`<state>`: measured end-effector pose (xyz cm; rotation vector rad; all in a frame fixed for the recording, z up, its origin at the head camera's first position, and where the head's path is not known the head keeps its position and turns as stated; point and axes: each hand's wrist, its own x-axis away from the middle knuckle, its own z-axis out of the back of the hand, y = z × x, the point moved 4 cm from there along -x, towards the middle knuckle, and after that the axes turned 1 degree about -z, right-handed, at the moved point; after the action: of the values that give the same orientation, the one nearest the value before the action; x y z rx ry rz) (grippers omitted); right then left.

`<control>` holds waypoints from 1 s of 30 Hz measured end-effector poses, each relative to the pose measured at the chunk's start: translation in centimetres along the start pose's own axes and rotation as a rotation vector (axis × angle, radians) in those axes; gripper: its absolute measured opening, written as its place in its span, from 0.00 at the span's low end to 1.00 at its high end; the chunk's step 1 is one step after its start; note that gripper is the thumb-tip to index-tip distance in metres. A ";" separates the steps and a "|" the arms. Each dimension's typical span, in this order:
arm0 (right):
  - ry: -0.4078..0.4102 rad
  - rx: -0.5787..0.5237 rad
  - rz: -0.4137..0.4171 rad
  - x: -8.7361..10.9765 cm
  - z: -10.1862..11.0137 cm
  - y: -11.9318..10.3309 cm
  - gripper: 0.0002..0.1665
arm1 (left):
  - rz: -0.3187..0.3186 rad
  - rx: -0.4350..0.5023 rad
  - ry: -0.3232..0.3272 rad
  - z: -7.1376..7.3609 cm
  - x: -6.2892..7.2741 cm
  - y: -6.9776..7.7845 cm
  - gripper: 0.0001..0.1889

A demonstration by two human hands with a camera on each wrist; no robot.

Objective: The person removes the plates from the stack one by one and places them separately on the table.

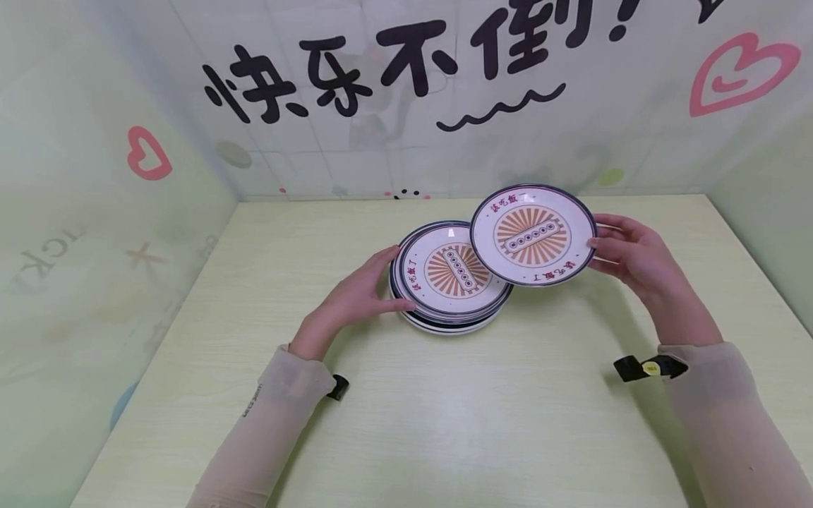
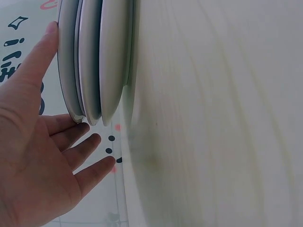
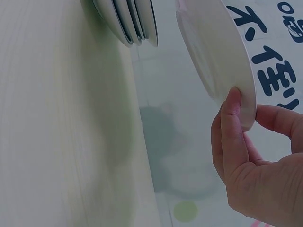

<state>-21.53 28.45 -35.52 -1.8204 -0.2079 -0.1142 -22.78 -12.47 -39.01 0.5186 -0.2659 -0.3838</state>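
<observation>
A round white plate (image 1: 533, 236) with a dark blue rim, orange rays and red lettering is held up by my right hand (image 1: 635, 257). In the right wrist view, the thumb and fingers of that hand (image 3: 260, 156) pinch its edge, and its pale underside (image 3: 218, 47) shows. To the left stands a stack of similar plates (image 1: 438, 279), overlapped in the head view by the raised plate. My left hand (image 1: 356, 293) rests against the stack's left edge. Seen from the left wrist, its thumb and index fingertip touch the rims while the other fingers spread loosely.
The stack sits on a pale wood-grain table (image 1: 444, 423). Behind it rises a light wall (image 1: 356, 155) with black lettering and pink hearts. Further wall panels stand at the left (image 1: 95, 247) and right (image 1: 768, 176).
</observation>
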 end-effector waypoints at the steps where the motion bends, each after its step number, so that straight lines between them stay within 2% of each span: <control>1: 0.003 0.001 -0.001 0.0 0.1 0.0 0.18 | 0.001 0.001 0.000 0.0 0.0 0.0 0.59; 30: 0.042 -0.093 0.008 0.2 2.2 -0.8 0.18 | 0.017 0.014 -0.005 0.0 0.1 -0.1 0.59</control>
<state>-21.55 30.81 -35.27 -1.9096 -0.1683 -0.1586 -22.71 -12.56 -39.03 0.5293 -0.2775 -0.3668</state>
